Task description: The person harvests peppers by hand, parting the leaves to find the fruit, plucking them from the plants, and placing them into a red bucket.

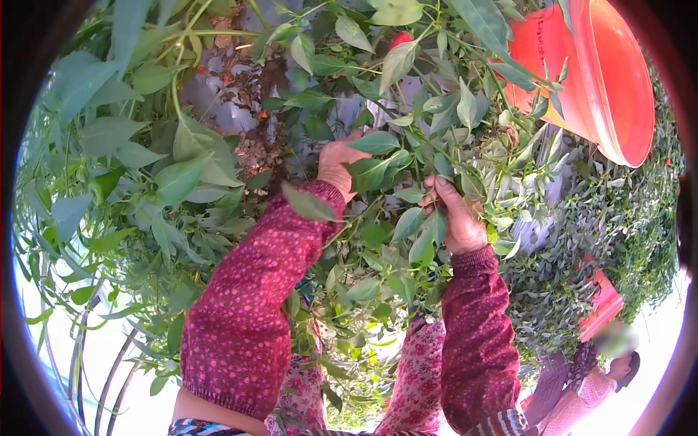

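My left hand (340, 166) reaches in among the leafy pepper plants (378, 174), low near the ground. Leaves cover its fingers, so their pose is hidden. To its right, my right hand (462, 218) is closed among the stems and leaves, thumb against curled fingers; what lies between them cannot be made out. Both forearms wear dark red patterned sleeves (243, 305). A red pepper (400, 41) shows between leaves above my hands.
A large red bucket (574, 80) lies tilted among the plants at the upper right. Grey plastic sheeting (225, 102) and dry soil show at the upper left. Another person (582, 392) is at the lower right, near a smaller red container (602, 305).
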`<state>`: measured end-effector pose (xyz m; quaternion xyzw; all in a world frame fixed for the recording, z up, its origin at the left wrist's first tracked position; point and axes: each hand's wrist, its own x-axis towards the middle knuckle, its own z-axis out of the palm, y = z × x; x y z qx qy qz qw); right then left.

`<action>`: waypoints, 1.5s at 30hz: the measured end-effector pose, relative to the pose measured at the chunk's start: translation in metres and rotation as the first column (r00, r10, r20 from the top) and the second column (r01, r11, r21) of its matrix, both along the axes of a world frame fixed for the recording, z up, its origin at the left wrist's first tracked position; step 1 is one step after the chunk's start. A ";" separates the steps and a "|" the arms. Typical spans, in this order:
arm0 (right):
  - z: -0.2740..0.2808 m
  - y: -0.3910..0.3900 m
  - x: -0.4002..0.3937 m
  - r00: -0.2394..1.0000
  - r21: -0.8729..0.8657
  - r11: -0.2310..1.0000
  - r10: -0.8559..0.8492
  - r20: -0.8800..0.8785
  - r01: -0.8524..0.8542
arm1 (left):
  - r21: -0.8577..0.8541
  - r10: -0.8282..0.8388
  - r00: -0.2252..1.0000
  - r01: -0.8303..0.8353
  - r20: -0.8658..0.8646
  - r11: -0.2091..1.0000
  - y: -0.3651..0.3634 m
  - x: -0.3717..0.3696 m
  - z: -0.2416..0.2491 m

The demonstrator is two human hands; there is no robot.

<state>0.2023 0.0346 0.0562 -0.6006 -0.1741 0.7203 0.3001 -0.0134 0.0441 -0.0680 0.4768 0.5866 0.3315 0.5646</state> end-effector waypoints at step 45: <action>-0.054 -0.097 -0.019 0.968 0.070 0.970 0.222 0.113 -0.231 | -0.358 0.028 0.818 0.221 0.575 0.907 0.172 0.231 0.169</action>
